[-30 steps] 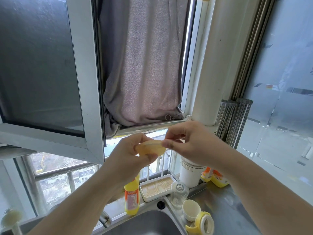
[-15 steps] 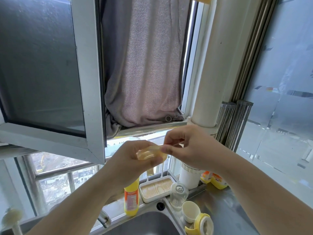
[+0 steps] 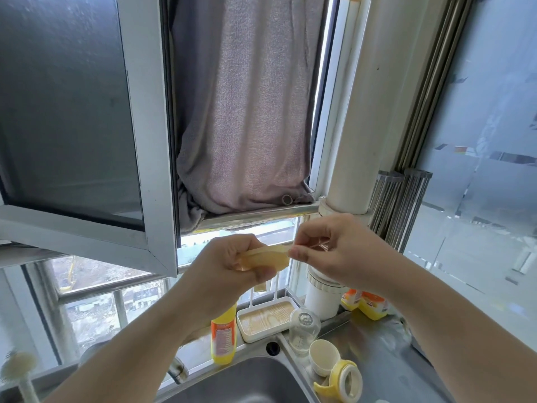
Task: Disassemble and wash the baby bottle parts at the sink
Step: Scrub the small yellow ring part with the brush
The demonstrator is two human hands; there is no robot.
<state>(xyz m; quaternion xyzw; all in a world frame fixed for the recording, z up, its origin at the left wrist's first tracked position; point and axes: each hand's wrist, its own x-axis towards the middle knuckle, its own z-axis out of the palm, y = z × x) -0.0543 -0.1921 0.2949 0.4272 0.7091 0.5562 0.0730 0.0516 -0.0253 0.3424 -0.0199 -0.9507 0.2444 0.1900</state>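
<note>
I hold a soft, translucent yellowish silicone nipple (image 3: 268,257) up in front of the window. My left hand (image 3: 232,266) grips its wide base with curled fingers. My right hand (image 3: 334,251) pinches its right edge between thumb and fingers, with a clear part showing inside the fingers. Below, beside the sink (image 3: 250,379), stand the clear bottle (image 3: 303,330) upside down, a cream cap (image 3: 324,356) and the yellow collar ring with handles (image 3: 345,382).
A yellow detergent bottle (image 3: 223,335) and a white tray (image 3: 266,318) sit on the sill behind the sink. Orange-yellow bottles (image 3: 369,305) stand by the white pipe (image 3: 363,126). A bottle brush (image 3: 17,370) is at far left. The open window pane (image 3: 87,126) hangs at upper left.
Both hands have stayed raised with the nipple. The nipple has been squashed flatter between them, and my right fingers have shifted along its right edge.
</note>
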